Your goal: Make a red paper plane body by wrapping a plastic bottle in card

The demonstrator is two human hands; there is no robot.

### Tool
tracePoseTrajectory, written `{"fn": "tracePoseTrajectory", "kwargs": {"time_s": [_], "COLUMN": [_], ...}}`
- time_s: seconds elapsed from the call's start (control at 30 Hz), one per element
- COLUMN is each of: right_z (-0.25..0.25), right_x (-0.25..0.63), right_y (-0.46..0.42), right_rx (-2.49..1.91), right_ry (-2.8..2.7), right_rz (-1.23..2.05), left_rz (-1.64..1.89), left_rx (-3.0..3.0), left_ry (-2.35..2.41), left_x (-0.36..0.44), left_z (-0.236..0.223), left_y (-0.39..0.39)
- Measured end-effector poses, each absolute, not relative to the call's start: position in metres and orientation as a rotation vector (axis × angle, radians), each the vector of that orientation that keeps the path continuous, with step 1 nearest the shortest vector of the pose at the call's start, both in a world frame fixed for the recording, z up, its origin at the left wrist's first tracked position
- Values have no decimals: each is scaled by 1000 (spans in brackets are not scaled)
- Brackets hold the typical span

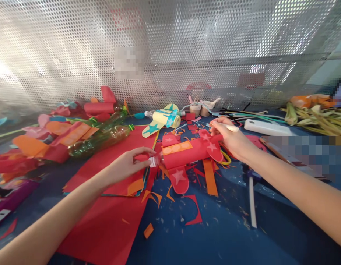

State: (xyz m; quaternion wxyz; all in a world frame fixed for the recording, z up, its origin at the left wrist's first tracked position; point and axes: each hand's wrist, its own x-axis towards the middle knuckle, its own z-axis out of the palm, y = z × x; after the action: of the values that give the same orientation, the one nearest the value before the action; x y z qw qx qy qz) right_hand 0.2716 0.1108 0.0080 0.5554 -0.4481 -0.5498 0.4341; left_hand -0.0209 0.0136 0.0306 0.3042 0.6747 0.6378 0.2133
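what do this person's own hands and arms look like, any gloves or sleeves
The left hand and right hand are bare, with no gloves. The left forearm and right forearm show no sleeves, watch or bracelet. No rings are visible, though some fingers are partly hidden.

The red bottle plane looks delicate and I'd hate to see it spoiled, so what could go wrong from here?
The left hand grips the red bottle plane only by its white cap, so the body might roll or twist.
The right hand holds a pale pen-like stick close to the tail, which it could bump or bend.
Loose paper scraps nearby might cling to it.
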Motion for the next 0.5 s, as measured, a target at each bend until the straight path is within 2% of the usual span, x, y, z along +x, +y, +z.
{"fn": "tracePoseTrajectory", "kwargs": {"time_s": [0.2, 0.5], "right_z": [7, 10], "right_x": [270, 267], "right_y": [109, 109], "right_rx": [-1080, -1054], "right_ry": [-1233, -1185], "right_rz": [1082, 1146], "left_rz": [595, 757], "left_rx": [1705, 1777], "left_ry": [1595, 1702], "left_x": [-22, -28], "left_z": [31, 20], "left_y": [14, 19]}}
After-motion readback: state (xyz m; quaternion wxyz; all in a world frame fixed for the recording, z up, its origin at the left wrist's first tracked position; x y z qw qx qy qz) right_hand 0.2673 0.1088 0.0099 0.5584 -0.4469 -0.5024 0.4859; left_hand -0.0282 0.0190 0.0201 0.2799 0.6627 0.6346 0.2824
